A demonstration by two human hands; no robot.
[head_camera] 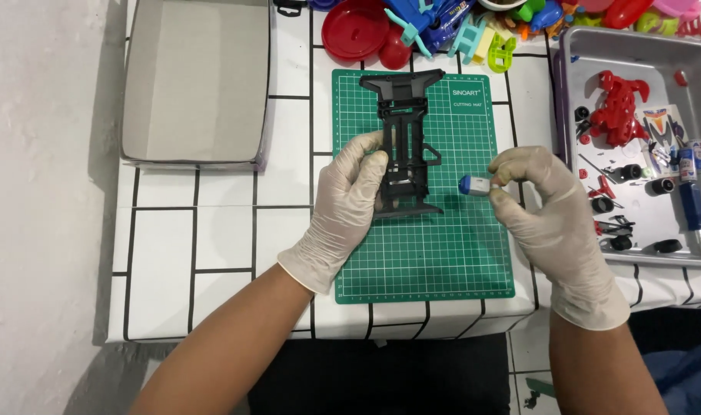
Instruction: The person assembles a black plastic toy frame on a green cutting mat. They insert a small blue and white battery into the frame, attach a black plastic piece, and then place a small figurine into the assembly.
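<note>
Matt black plastic chassis [403, 146] on a matt green rubbery cutting mat [458, 253]; dull brushed-metal tray [635, 61]; thin, smooth latex gloves [343, 215].

A table [212, 246] covered in white with black brick-like lines carries everything. A green cutting mat [443, 253] lies flat at its middle, under both gloved hands. Left of the grip sits an open grey box [197, 84]; right of it, a metal tray [642, 58]. Beyond the mat lie colourful plastic toys [443, 27].
</note>
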